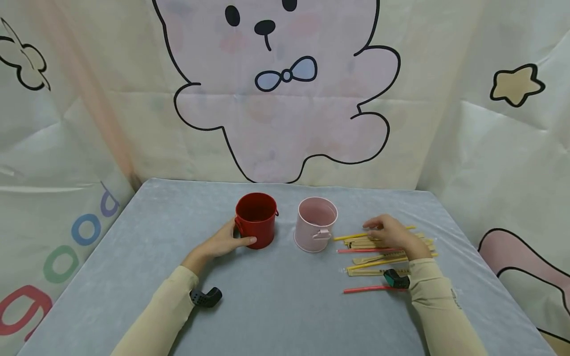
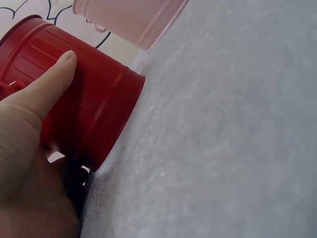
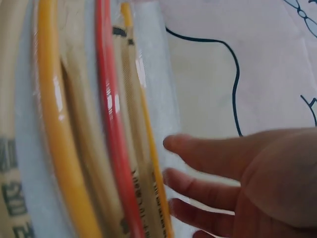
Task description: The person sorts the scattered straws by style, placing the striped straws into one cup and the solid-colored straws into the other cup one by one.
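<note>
Two small metal buckets stand upright on the cloth-covered counter (image 1: 285, 306), mouths facing up. The red bucket (image 1: 262, 228), on the left, shows its dark red inner wall and floor. The pink bucket (image 1: 309, 235) stands near it to the right, its paler inner wall in sight and a small handle on its front.

The left grip (image 1: 224, 241) holds the red bucket by the side, thumb laid along the outer wall and the other fingers behind it.

Right of the pink bucket, outside both containers, lie yellow sticks (image 1: 349, 237), red sticks (image 1: 356, 250) and long tan packets (image 1: 369, 272) with dark print, roughly side by side. The right grip (image 1: 394, 233) is over the far side of this group, its fingers relaxed and parted, fingertips just beside a yellow stick; whether they touch it cannot be told.
</note>
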`<state>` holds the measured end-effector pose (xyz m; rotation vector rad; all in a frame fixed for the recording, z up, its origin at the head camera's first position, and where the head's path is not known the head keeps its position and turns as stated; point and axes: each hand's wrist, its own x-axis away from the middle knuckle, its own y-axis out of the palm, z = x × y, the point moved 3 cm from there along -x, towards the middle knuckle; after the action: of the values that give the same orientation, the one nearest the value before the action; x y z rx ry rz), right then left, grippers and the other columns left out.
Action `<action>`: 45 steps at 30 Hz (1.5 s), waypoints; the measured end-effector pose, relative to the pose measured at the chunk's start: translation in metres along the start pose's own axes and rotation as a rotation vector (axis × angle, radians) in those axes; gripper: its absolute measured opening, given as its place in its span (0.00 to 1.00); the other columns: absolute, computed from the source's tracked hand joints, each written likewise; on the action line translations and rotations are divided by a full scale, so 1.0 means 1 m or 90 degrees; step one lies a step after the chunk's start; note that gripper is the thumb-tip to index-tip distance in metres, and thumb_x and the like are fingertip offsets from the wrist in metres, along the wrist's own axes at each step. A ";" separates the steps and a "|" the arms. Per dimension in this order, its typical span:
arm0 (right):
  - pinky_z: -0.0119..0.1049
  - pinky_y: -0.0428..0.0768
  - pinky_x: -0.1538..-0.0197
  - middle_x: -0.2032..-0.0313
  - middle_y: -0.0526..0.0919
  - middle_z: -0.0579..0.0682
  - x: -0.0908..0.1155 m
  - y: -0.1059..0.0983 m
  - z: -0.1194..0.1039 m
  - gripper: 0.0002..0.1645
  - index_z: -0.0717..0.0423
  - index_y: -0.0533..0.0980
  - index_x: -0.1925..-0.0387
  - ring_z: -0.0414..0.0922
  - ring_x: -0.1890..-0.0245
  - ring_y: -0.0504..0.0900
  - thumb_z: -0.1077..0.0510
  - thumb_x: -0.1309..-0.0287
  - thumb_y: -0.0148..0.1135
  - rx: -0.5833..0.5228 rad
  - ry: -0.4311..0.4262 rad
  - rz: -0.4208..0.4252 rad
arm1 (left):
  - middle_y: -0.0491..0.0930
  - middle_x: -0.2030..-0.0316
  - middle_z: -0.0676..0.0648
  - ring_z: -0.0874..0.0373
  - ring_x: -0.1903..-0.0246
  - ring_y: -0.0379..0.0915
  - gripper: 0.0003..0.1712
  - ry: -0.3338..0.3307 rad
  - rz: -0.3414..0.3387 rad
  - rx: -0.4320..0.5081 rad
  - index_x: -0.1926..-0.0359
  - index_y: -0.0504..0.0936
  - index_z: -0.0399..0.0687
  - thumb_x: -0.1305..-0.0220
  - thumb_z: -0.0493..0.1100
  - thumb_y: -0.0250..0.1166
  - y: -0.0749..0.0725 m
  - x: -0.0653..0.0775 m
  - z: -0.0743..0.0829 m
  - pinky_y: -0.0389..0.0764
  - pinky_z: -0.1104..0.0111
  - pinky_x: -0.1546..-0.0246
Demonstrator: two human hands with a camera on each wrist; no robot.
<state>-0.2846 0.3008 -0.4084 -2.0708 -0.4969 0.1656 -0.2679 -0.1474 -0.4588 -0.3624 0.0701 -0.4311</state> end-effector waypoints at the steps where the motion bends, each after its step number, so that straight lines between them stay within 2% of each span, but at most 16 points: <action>1: 0.56 0.82 0.50 0.54 0.85 0.69 0.000 0.000 0.002 0.13 0.72 0.81 0.51 0.61 0.54 0.83 0.67 0.34 0.61 0.000 0.017 0.001 | 0.63 0.27 0.41 0.42 0.27 0.54 0.48 -0.001 -0.003 0.005 0.24 0.55 0.44 0.37 0.48 0.71 0.000 0.000 0.000 0.55 0.40 0.25; 4: 0.53 0.82 0.52 0.59 0.85 0.65 0.000 -0.001 0.007 0.10 0.71 0.82 0.57 0.57 0.57 0.83 0.68 0.36 0.62 -0.001 0.064 0.008 | 0.62 0.27 0.41 0.43 0.26 0.52 0.48 0.003 -0.009 0.007 0.23 0.54 0.45 0.36 0.48 0.71 0.000 0.000 0.001 0.54 0.39 0.25; 7: 0.53 0.81 0.52 0.60 0.85 0.64 0.000 0.001 0.011 0.07 0.69 0.82 0.60 0.56 0.57 0.82 0.68 0.37 0.63 0.001 0.085 0.018 | 0.62 0.27 0.41 0.42 0.26 0.53 0.47 0.005 -0.012 0.008 0.24 0.54 0.45 0.36 0.47 0.70 0.001 0.002 0.002 0.54 0.40 0.25; 14: 0.53 0.80 0.54 0.63 0.85 0.61 -0.001 0.006 0.012 0.06 0.65 0.83 0.63 0.55 0.60 0.82 0.70 0.40 0.61 0.039 0.079 0.050 | 0.62 0.27 0.40 0.42 0.27 0.52 0.48 0.009 -0.016 0.002 0.24 0.54 0.44 0.36 0.48 0.70 0.002 0.004 0.001 0.55 0.39 0.26; 21: 0.43 0.77 0.62 0.69 0.83 0.54 -0.002 0.012 0.013 0.04 0.62 0.82 0.66 0.46 0.67 0.78 0.69 0.39 0.61 0.054 0.089 0.059 | 0.62 0.27 0.41 0.42 0.27 0.52 0.48 -0.002 -0.016 0.004 0.24 0.54 0.45 0.37 0.48 0.71 0.003 0.003 -0.001 0.55 0.39 0.26; 28: 0.43 0.77 0.64 0.70 0.83 0.54 -0.002 0.006 0.011 0.04 0.61 0.82 0.68 0.46 0.69 0.78 0.68 0.39 0.63 0.073 0.077 0.070 | 0.61 0.27 0.41 0.42 0.27 0.52 0.48 0.005 -0.007 -0.002 0.24 0.54 0.46 0.37 0.48 0.71 0.001 0.000 -0.002 0.56 0.39 0.26; 35: 0.38 0.73 0.66 0.67 0.84 0.57 0.000 -0.011 0.004 0.06 0.64 0.83 0.62 0.47 0.68 0.77 0.67 0.36 0.61 0.093 0.059 0.141 | 0.61 0.26 0.44 0.44 0.26 0.52 0.49 -0.023 -0.004 0.002 0.24 0.55 0.49 0.38 0.49 0.72 0.000 0.001 -0.004 0.55 0.40 0.24; 40: 0.41 0.74 0.63 0.63 0.84 0.61 0.006 -0.026 -0.008 0.07 0.65 0.82 0.58 0.53 0.63 0.79 0.65 0.34 0.62 0.090 0.051 0.208 | 0.61 0.26 0.44 0.44 0.26 0.51 0.49 -0.009 -0.011 0.014 0.23 0.54 0.50 0.38 0.49 0.72 -0.001 0.000 -0.003 0.54 0.39 0.25; 43: 0.45 0.75 0.62 0.62 0.84 0.62 0.013 -0.035 -0.020 0.07 0.64 0.81 0.57 0.56 0.61 0.80 0.64 0.34 0.62 0.091 0.041 0.267 | 0.61 0.26 0.44 0.44 0.26 0.51 0.49 -0.004 -0.013 0.017 0.23 0.54 0.49 0.38 0.49 0.72 -0.001 0.000 -0.002 0.54 0.39 0.25; 45: 0.47 0.76 0.60 0.62 0.84 0.63 0.018 -0.040 -0.030 0.06 0.63 0.81 0.58 0.58 0.61 0.80 0.65 0.35 0.63 0.089 0.024 0.325 | 0.61 0.26 0.43 0.43 0.26 0.52 0.49 -0.002 -0.016 0.015 0.23 0.54 0.49 0.37 0.48 0.71 -0.002 0.000 -0.003 0.55 0.39 0.25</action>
<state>-0.2705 0.3026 -0.3577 -2.0207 0.0753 0.4469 -0.2694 -0.1497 -0.4605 -0.3412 0.0566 -0.4562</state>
